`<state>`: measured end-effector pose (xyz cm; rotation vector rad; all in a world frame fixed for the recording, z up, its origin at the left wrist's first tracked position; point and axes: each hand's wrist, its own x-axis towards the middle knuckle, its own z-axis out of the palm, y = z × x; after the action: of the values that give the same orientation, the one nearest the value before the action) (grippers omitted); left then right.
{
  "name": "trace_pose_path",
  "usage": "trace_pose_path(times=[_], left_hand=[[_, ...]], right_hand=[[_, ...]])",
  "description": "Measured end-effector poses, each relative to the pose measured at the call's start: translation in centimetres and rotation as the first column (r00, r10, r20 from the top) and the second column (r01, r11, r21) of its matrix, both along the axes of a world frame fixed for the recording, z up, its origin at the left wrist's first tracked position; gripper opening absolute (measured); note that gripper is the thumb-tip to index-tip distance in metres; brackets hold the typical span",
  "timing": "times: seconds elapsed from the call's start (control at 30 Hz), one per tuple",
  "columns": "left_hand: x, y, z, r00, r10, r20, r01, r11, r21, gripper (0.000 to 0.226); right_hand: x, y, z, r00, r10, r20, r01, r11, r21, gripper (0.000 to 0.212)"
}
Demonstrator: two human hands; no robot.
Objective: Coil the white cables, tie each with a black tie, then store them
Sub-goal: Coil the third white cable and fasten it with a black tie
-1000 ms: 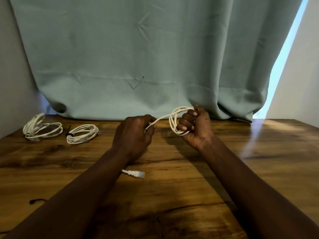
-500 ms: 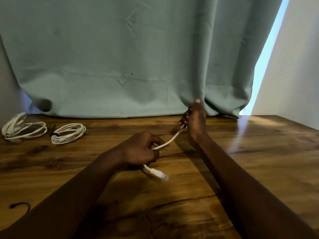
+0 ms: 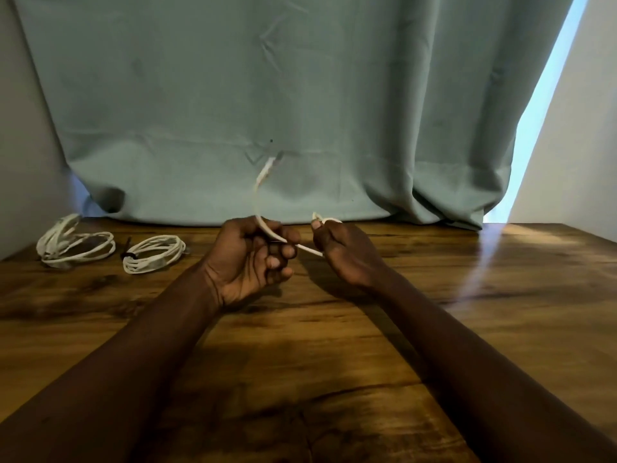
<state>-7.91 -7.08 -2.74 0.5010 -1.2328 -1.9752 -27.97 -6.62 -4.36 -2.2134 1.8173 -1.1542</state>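
Both hands hold one white cable (image 3: 258, 208) above the wooden table (image 3: 434, 312). My left hand (image 3: 253, 259), palm up, grips the free end, which arcs upward with its plug blurred in front of the curtain. My right hand (image 3: 344, 252) clasps the coiled part; only small loops show above its fingers. A short taut stretch runs between the hands. Two coiled white cables lie at the far left: one (image 3: 75, 245) loosely looped, the other (image 3: 155, 253) with a black tie (image 3: 128, 255) at its left side.
A teal curtain (image 3: 300, 111) hangs right behind the table's far edge. A grey wall stands on the left and a white wall on the right, with a bright gap beside the curtain.
My left hand turned palm up and swung the cable's plug end from the tabletop into the air. The hands drew closer together. The view shifted back to the left.
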Motion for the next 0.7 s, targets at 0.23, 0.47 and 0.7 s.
trace_pose_path(times=[0.23, 0.47, 0.7], left_hand=[[-1.3, 0.3, 0.3, 0.969, 0.164, -0.183, -0.175, 0.983, -0.049, 0.02], [-1.5, -0.7, -0.2, 0.839, 0.538, 0.087, -0.528, 0.842, -0.115, 0.026], [-2.1, -0.6, -1.9, 0.475, 0.877, -0.074, -0.521, 0.212, -0.827, 0.023]], right_hand=[[1.3, 0.7, 0.1, 0.726, 0.134, 0.674, -0.444, 0.84, 0.311, 0.065], [1.3, 0.6, 0.1, 0.372, 0.047, 0.927, -0.781, 0.555, 0.286, 0.066], [1.0, 1.0, 0.8, 0.306, -0.01, 0.952, -0.739, 0.628, 0.244, 0.058]])
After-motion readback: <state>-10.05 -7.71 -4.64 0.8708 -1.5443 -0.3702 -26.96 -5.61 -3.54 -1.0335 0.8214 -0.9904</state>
